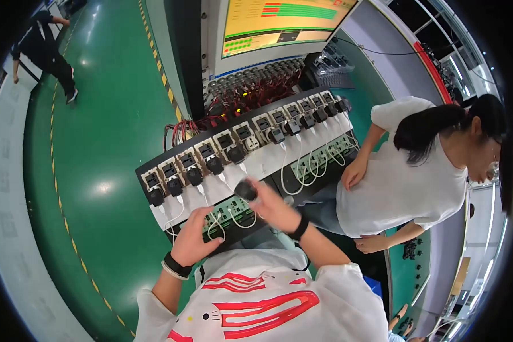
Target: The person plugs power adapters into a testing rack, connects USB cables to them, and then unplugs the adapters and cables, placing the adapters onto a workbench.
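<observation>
My right hand [273, 208] grips a black power adapter [246, 190], slightly smeared by motion, above the front of the test bench. My left hand [195, 239] is at the bench's near edge, its thumb spread away from the fingers and nothing visibly held. It is beside a green circuit board [233, 210] with white cables looped over it. Beyond both hands runs a slanting row of sockets [225, 138], most with black adapters [215, 165] plugged in and white cables hanging from them. One white socket [252, 142] near the middle shows bare holes.
Behind the sockets lie red wiring [228, 105] and a lit screen [279, 28]. A second green board [322, 159] sits to the right. A co-worker in a white shirt [404, 171] is close on my right. Another person [43, 48] is far left on the green floor [105, 142].
</observation>
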Demonstrator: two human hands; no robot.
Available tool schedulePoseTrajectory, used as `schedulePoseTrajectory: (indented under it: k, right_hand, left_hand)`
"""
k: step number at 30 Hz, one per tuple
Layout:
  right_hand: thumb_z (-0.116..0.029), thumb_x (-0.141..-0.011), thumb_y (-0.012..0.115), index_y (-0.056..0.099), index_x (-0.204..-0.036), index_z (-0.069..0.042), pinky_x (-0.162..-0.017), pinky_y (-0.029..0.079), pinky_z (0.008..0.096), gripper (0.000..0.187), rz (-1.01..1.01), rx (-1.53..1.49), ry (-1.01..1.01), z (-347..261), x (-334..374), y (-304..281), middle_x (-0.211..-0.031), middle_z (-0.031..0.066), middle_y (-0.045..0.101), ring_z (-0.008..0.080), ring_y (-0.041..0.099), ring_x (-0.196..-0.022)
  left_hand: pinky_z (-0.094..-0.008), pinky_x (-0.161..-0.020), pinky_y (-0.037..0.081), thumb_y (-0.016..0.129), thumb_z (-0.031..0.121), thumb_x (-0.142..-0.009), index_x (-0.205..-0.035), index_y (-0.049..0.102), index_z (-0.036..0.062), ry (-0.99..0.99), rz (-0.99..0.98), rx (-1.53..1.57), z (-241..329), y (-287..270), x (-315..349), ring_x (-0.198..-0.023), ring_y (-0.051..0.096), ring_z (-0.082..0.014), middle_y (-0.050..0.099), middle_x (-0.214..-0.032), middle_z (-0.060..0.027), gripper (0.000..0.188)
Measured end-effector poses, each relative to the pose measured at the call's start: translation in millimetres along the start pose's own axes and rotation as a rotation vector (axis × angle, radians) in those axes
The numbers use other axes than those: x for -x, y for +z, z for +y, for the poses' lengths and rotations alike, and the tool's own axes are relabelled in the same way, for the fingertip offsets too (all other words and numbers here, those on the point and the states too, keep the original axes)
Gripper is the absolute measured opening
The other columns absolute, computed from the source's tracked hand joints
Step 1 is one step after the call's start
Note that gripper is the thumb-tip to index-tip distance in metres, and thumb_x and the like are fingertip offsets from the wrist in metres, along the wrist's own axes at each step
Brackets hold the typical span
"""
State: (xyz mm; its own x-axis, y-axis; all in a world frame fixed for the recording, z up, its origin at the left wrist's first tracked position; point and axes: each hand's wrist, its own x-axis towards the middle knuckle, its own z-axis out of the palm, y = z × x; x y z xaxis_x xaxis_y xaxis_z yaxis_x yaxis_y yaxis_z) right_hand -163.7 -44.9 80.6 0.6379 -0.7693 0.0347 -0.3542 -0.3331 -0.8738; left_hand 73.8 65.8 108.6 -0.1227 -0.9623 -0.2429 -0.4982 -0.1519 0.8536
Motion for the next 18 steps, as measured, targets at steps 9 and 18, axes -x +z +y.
schedulePoseTrajectory:
  k: [9,18]
  right_hand:
    - [-0.026,-0.089,0.053,0.046,-0.096,0.002,-0.065,0.046,0.0482,0.030,-0.405,0.082,0.373,-42.9,64.0,-8.3,-0.079,0.0230,0.060,0.0419,0.059,-0.075]
    - [-0.029,-0.092,0.049,0.052,-0.097,0.004,-0.066,0.047,0.0458,0.034,-0.403,-0.091,0.254,-14.8,76.4,-19.5,-0.084,0.0220,0.062,0.0398,0.060,-0.077]
  left_hand:
    - [-0.0411,-0.065,0.049,0.068,0.021,-0.069,-0.097,0.055,0.0055,0.241,-0.238,-0.473,66.5,60.1,-28.5,-0.079,0.060,-0.0322,0.059,-0.085,-0.0111,0.034]
    - [-0.0373,-0.053,0.048,0.065,0.023,-0.069,-0.085,0.053,0.0099,0.356,-0.250,-0.779,105.1,75.7,-45.6,-0.067,0.059,-0.0260,0.056,-0.076,-0.0048,0.023]
